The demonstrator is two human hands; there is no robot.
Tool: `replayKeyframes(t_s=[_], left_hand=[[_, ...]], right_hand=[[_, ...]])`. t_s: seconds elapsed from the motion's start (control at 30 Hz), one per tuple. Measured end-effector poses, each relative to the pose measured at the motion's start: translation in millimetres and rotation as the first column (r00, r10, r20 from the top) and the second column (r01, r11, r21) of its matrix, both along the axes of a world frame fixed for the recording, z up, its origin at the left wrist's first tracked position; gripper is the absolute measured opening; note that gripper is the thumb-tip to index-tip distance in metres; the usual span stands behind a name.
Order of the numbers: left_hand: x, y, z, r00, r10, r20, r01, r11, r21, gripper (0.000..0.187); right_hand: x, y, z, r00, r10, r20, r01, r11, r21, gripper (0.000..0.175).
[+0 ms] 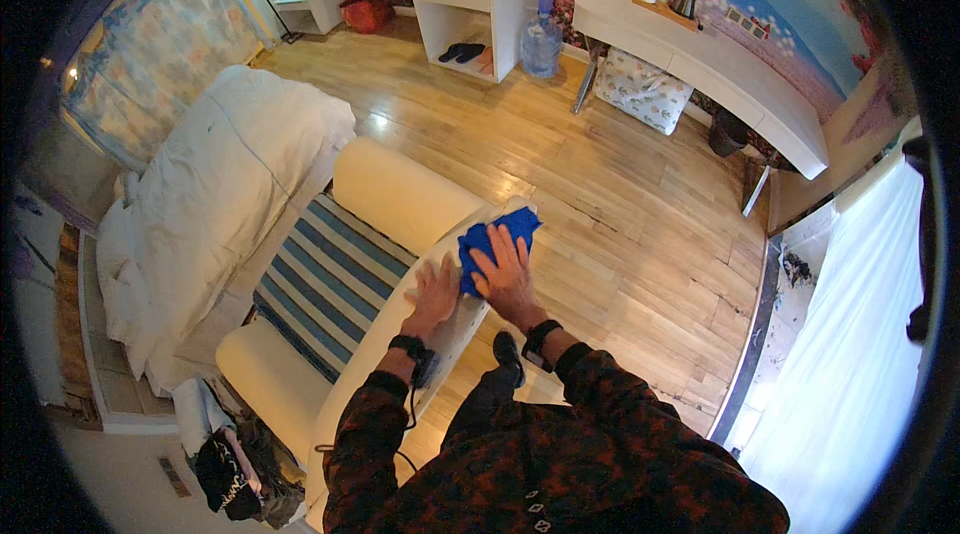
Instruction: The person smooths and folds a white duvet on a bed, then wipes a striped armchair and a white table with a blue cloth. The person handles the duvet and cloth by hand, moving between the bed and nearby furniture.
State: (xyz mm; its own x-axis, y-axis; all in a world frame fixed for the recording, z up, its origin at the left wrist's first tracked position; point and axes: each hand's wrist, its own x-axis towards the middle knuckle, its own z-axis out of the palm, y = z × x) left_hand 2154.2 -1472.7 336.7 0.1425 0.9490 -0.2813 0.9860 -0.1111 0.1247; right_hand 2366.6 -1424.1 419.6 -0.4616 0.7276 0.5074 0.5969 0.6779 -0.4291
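My right hand (506, 271) lies flat with spread fingers on a blue cloth (480, 241), pressing it against the top of the cream sofa's backrest (390, 324) near its far end. Just left of the cloth, my left hand (436, 294) rests palm down on the same backrest, its fingers apart and holding nothing. Beyond the backrest is the sofa's striped blue and white seat (337, 275), between two rounded cream armrests (405, 185). Both wrists wear dark bands, and a dark cable hangs by the left one.
A bed with rumpled white bedding (232, 136) adjoins the sofa. Clothes (232, 474) lie at lower left. Across the wooden floor (600, 234) stand a white cabinet (517, 9), a large water bottle (541, 43) and a white desk (720, 69). A white curtain (847, 324) hangs at right.
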Motion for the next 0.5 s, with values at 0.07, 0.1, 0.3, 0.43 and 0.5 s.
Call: replayKeyframes(t_s=[0.07, 0.1, 0.3, 0.43, 0.5], left_hand=[[23, 27, 7, 0.916, 0.264, 0.301, -0.274, 0.962, -0.008, 0.066], [34, 37, 12, 0.832, 0.366, 0.417, -0.395, 0.919, -0.019, 0.065], [37, 54, 24, 0.890, 0.324, 0.322, -0.347, 0.938, 0.017, 0.063], [16, 53, 20, 0.897, 0.273, 0.347, -0.296, 0.955, 0.015, 0.063], [11, 51, 16, 0.875, 0.295, 0.384, -0.316, 0.949, -0.008, 0.062]], right_hand=[[-5, 24, 1, 0.998, -0.065, 0.012, 0.065, 0.998, 0.013, 0.041], [-5, 36, 1, 0.998, -0.059, 0.031, 0.059, 0.998, 0.005, 0.039], [-9, 61, 2, 0.996, 0.021, 0.086, -0.012, 0.995, -0.104, 0.044], [-22, 75, 5, 0.994, 0.045, 0.096, -0.026, 0.981, -0.193, 0.046], [-31, 96, 5, 0.998, 0.031, 0.063, -0.017, 0.979, -0.205, 0.046]])
